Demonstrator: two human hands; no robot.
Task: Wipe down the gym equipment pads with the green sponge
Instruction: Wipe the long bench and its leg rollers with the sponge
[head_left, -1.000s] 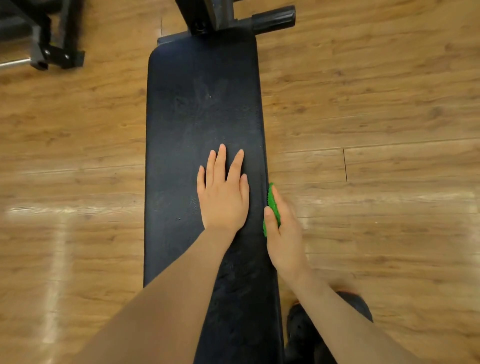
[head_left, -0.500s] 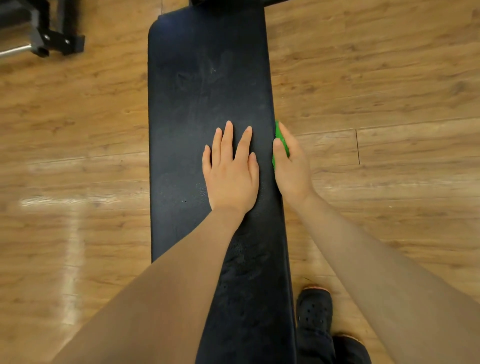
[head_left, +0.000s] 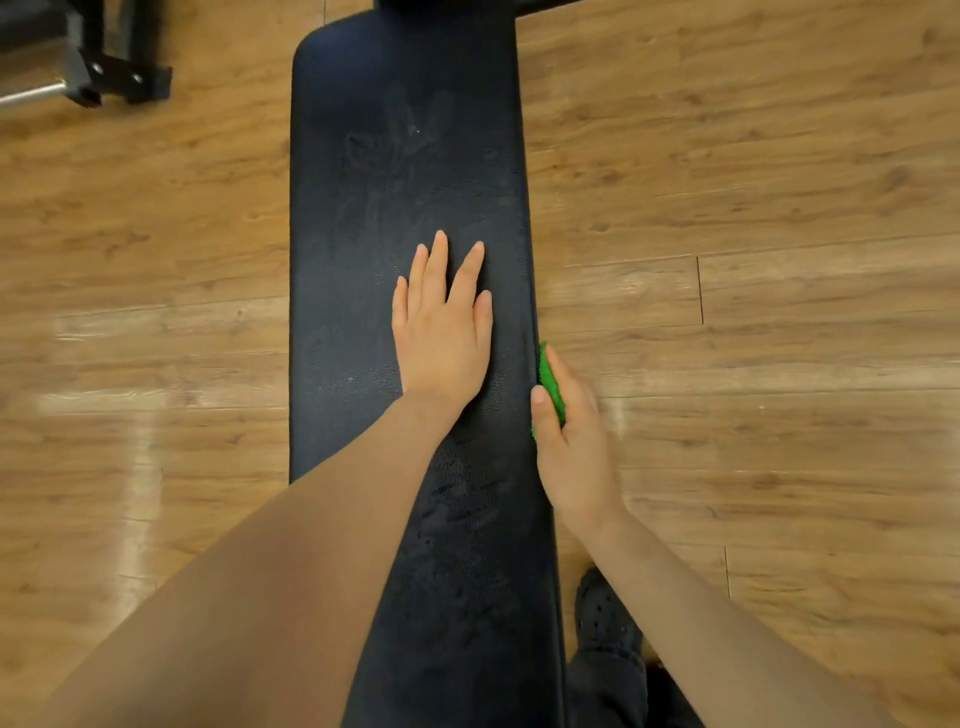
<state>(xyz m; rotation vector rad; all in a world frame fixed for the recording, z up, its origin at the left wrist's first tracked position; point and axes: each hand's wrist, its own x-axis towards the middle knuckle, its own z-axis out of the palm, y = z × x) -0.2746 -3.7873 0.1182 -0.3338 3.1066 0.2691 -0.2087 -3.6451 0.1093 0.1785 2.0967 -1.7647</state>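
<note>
Left hand (head_left: 441, 332) lay flat, fingers straight, on the pad (head_left: 363, 234); right hand (head_left: 574, 441) grasped the sponge (head_left: 549, 384) against the pad's right edge.

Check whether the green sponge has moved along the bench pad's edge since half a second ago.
Yes. The green sponge, in the right hand, slid back toward the person along the bench pad's right edge, past the flat left hand.

— Where's the sponge (head_left: 549, 383)?
— Bright green and bumpy, pressed edge-on against the right side of the pad (head_left: 374, 218), about halfway along; most of it is hidden.
— And the pad?
— Long, black, textured, running near to far, with faint smears on its far half and its near stretch.
</note>
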